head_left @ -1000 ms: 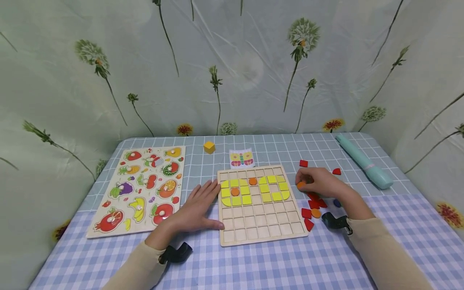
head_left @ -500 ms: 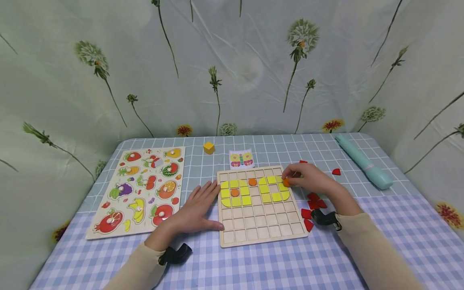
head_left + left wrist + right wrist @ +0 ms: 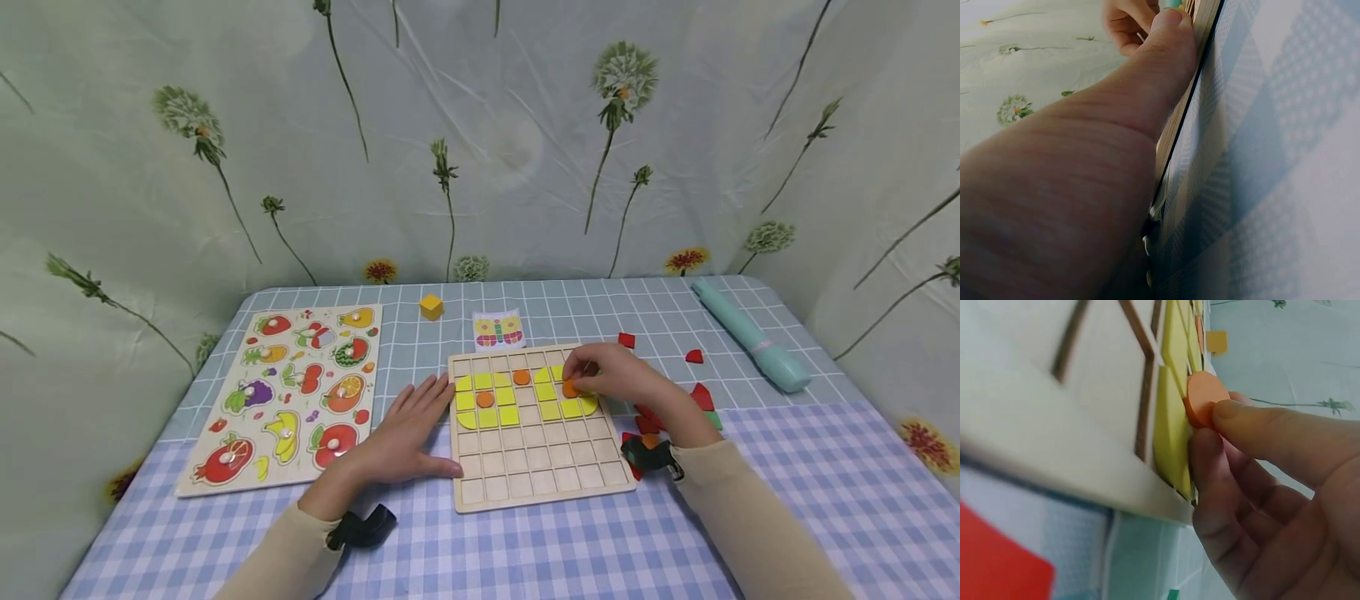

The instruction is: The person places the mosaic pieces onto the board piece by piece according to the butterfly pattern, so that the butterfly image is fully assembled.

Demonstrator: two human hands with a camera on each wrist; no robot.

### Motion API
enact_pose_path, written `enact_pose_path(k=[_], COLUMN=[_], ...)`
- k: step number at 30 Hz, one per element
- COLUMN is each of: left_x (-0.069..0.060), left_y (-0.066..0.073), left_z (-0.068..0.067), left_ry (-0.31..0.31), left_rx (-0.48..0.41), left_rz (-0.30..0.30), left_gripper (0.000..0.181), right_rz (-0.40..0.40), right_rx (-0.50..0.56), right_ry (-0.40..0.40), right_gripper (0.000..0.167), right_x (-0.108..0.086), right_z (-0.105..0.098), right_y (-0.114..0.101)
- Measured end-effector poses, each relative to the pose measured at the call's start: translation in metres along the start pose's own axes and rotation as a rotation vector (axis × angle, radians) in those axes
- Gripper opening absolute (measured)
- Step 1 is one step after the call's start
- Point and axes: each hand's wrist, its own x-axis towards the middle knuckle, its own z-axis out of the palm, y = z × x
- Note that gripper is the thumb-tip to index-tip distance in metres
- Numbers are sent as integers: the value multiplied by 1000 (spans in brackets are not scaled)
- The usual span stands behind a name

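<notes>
Here, our right hand (image 3: 617,372) with pinched orange disc (image 3: 1202,394), two o'clock of the grid board (image 3: 540,457); left hand (image 3: 405,439) straight-fingered, nine.

grid board (image 3: 537,458): matt wood | orange disc (image 3: 1204,394): smooth, matt | backdrop (image 3: 510,108): slight gloss

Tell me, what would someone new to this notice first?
Probably the bright yellow tiles on the wooden grid board mid-table, where the right hand pinches an orange disc at the right-hand cluster. Next, perhaps, the colorful fruit puzzle on the table's left side. Behind the table, the pale cloth printed with large dandelions fills much of the head view.
</notes>
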Motion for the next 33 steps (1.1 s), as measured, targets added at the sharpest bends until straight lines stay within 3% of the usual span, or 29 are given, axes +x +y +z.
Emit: enact_pose_path(k=[15,23,33], left_x=[1,-1,-4], left_y=[0,3,7], left_z=[-1,-2,-3], left_ry=[-3,-52,-68], left_rx=[-7,30,12], left_rz=[10,3,15], left_gripper=[126,144,145], right_rz=[-68,23,65], right_rx=[-114,-84,-114], right_ry=[32,57,106], right_gripper=[10,17,15], right_x=[1,-2,-8], right_z=[6,1,-17], right_y=[0,4,10])
